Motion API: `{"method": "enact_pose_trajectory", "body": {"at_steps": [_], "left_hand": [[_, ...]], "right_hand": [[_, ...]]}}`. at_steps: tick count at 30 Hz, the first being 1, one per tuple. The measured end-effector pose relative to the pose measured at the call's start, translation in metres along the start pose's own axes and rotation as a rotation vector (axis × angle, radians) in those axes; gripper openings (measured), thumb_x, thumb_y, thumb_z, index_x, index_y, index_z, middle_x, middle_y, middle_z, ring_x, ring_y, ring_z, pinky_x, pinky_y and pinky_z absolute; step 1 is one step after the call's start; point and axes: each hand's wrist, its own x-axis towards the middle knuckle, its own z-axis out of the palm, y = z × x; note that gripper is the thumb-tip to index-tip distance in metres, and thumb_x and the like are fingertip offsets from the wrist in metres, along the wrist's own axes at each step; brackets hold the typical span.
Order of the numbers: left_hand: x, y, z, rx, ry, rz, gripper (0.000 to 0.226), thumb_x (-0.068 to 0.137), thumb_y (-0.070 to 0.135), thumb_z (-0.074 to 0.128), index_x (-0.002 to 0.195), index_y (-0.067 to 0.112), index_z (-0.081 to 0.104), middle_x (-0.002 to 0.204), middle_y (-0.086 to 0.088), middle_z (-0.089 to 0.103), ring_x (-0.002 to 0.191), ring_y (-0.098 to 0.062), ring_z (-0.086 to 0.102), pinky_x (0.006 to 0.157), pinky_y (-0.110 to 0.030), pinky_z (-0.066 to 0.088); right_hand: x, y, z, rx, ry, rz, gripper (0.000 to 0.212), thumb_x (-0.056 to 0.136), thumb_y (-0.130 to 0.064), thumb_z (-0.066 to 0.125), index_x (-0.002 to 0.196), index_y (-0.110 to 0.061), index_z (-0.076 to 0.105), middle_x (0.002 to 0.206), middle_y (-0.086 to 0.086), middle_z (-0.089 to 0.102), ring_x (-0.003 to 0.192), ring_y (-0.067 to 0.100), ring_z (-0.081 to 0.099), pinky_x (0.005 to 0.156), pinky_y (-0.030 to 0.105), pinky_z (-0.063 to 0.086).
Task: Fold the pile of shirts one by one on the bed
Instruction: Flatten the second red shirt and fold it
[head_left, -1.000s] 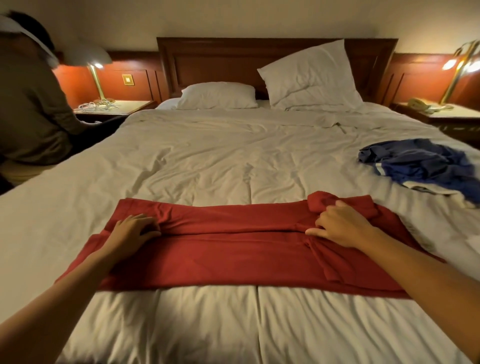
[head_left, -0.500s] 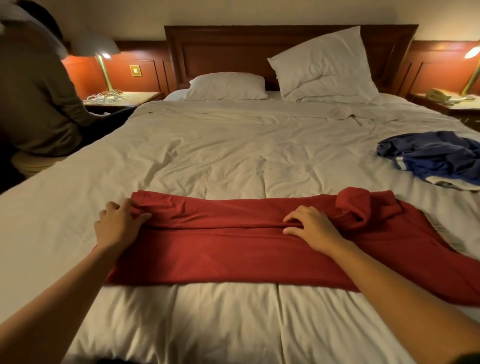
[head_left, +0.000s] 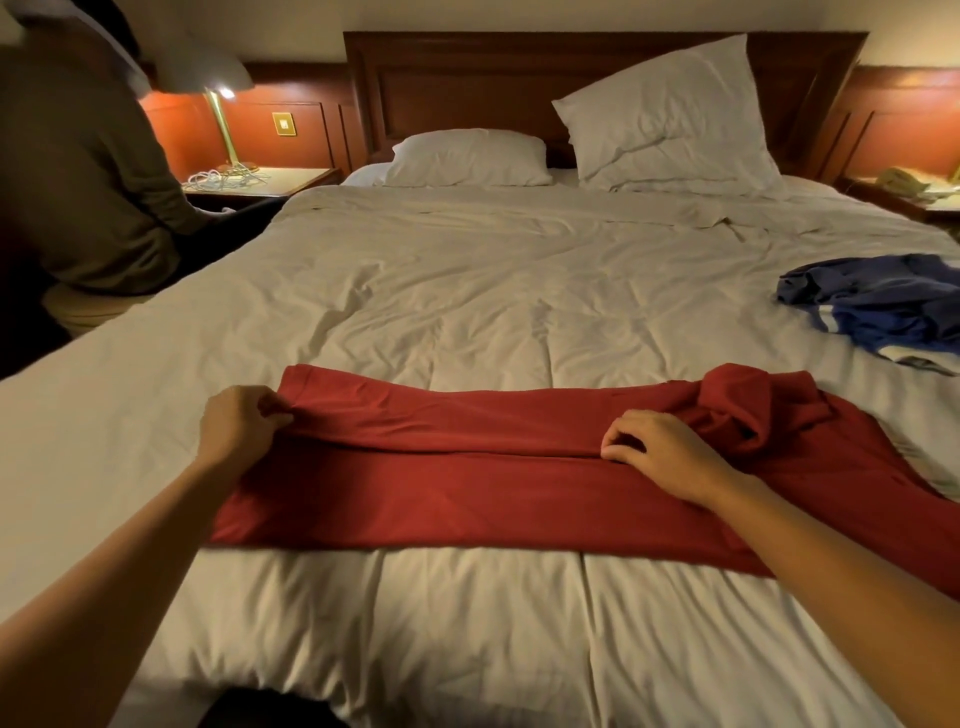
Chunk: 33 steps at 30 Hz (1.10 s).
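One red shirt (head_left: 467, 483), laid across the bed (head_left: 467, 301), long fold made. Left hand (head_left: 236, 431) shifted to its left end, fingers pinching the folded edge. Right hand (head_left: 660, 452) moved off the bunched sleeve to mid-shirt, fingers pinching likewise. Crosswise fold judged next.

Long red cotton shirt (head_left: 467, 483) lies crosswise on the near half of the white quilted bed (head_left: 467, 291). Left hand (head_left: 234, 431) is at its left end, right hand (head_left: 660, 457) on it, right of centre. Behind it, at the right edge, sits the crumpled blue shirt pile (head_left: 883, 306). Far back, against the dark wooden headboard (head_left: 457, 78), lie the flat white pillow (head_left: 467, 158) on the left and the propped white pillow (head_left: 670, 114) on the right.
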Motion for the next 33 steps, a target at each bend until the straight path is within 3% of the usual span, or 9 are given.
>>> {"method": "enact_pose_trajectory", "body": {"at_steps": [4,8,11,15,18,21,25,30,33], "left_hand": [[-0.014,0.018,0.012,0.302,0.042,-0.022,0.034,0.094,0.043,0.063,0.117,0.019,0.068,0.133,-0.019,0.049,0.125,-0.042,0.04,0.104,-0.054,0.029],[-0.03,0.073,0.049,0.271,0.008,0.232,0.052,0.095,0.062,0.043,0.118,0.023,0.067,0.128,-0.009,0.062,0.122,-0.033,0.053,0.101,-0.049,0.036],[-0.051,0.129,0.092,0.145,-0.25,0.376,0.056,0.094,0.069,0.036,0.126,0.032,0.064,0.134,0.002,0.062,0.129,-0.023,0.052,0.11,-0.05,0.032],[-0.084,0.205,0.154,0.133,-0.511,0.43,0.066,0.097,0.066,0.032,0.155,0.033,0.03,0.166,0.001,0.019,0.154,-0.025,0.01,0.123,-0.049,0.004],[-0.098,0.257,0.181,0.039,-0.593,0.487,0.067,0.096,0.067,0.035,0.154,0.034,0.032,0.166,0.003,0.015,0.154,-0.024,0.005,0.124,-0.048,0.001],[-0.109,0.301,0.201,-0.157,-0.671,0.585,0.062,0.089,0.076,0.04,0.133,0.038,0.06,0.151,0.004,0.047,0.143,-0.017,0.036,0.121,-0.051,0.019],[-0.125,0.349,0.219,-0.175,-0.721,0.55,0.066,0.077,0.086,0.044,0.108,0.035,0.072,0.118,0.005,0.062,0.117,-0.02,0.053,0.108,-0.051,0.034],[-0.137,0.379,0.224,-0.166,-0.787,0.548,0.051,0.084,0.058,0.07,0.116,0.019,0.065,0.115,0.0,0.067,0.111,-0.022,0.059,0.106,-0.05,0.037],[-0.138,0.378,0.218,-0.549,-0.879,0.412,0.045,0.081,0.034,0.082,0.115,0.01,0.066,0.107,-0.002,0.072,0.099,-0.017,0.067,0.1,-0.042,0.051]], "right_hand": [[-0.008,0.007,-0.014,-0.086,0.12,-0.002,0.017,0.092,-0.041,0.064,0.104,-0.032,0.071,0.107,-0.017,0.06,0.106,0.008,0.057,0.097,0.038,0.044],[-0.015,0.044,-0.048,-0.161,0.363,0.206,0.031,0.094,-0.037,0.059,0.12,-0.022,0.067,0.12,0.003,0.061,0.113,0.028,0.057,0.097,0.052,0.046],[-0.018,0.082,-0.068,-0.045,0.212,0.465,0.051,0.098,-0.045,0.052,0.143,-0.022,0.048,0.145,0.012,0.049,0.133,0.033,0.046,0.109,0.056,0.037],[-0.015,0.116,-0.079,0.015,0.053,0.562,0.07,0.097,-0.054,0.049,0.157,-0.029,0.023,0.16,0.008,0.031,0.146,0.03,0.03,0.117,0.052,0.027],[-0.011,0.128,-0.083,0.091,0.063,0.561,0.067,0.093,-0.054,0.058,0.148,-0.019,0.043,0.147,0.012,0.049,0.135,0.031,0.046,0.111,0.043,0.037],[-0.011,0.136,-0.092,0.16,0.154,0.512,0.051,0.09,-0.049,0.065,0.115,-0.004,0.07,0.116,0.013,0.07,0.109,0.029,0.063,0.093,0.038,0.045],[-0.024,0.147,-0.117,0.198,0.174,0.491,0.098,0.057,-0.099,0.046,0.075,-0.004,0.066,0.072,0.009,0.068,0.069,0.026,0.062,0.074,0.041,0.047],[-0.057,0.148,-0.137,0.512,0.378,0.322,0.04,0.09,-0.042,0.066,0.081,-0.003,0.065,0.077,0.019,0.067,0.063,0.009,0.058,0.063,0.015,0.048],[-0.074,0.15,-0.137,0.619,0.365,0.317,0.032,0.085,-0.046,0.065,0.084,-0.014,0.068,0.071,-0.003,0.066,0.064,0.005,0.058,0.062,0.009,0.044]]}}
